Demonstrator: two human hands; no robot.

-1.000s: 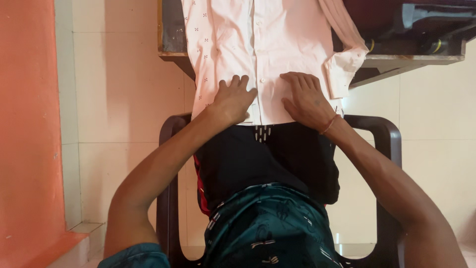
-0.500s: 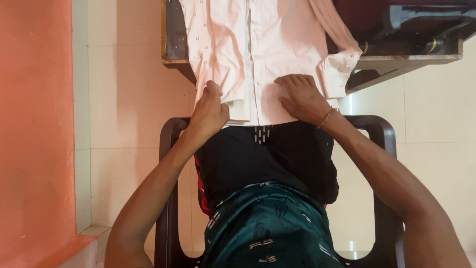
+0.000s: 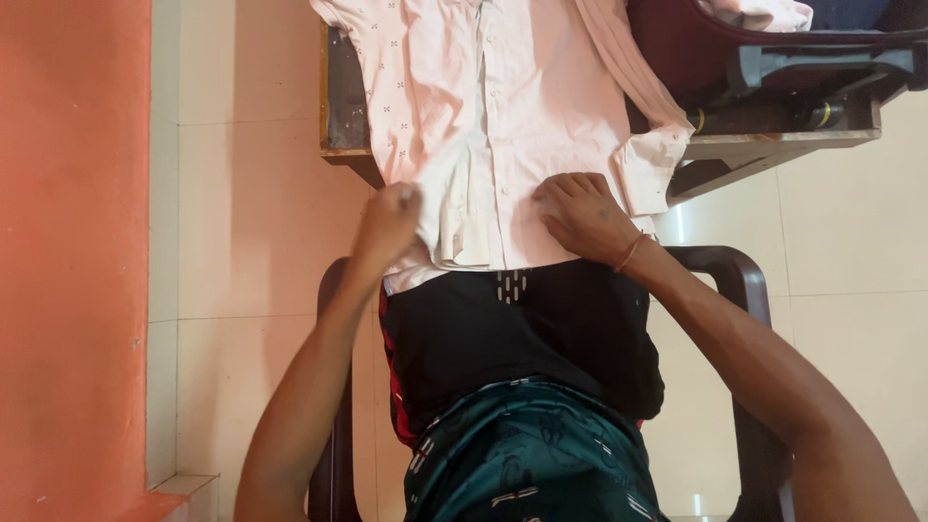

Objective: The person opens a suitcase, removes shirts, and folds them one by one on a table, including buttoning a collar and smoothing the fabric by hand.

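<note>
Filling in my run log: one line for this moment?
left hand: pinching pale pink buttoned shirt hem | right hand: flat on shirt | shirt: draped over wooden table edge

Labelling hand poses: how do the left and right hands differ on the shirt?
The left hand is closed, pinching a bunched fold at the shirt's hem; the right hand lies flat, fingers spread, pressing the cloth down. The right wrist has a thin band; the left has none. Both touch the shirt's lower part.
</note>
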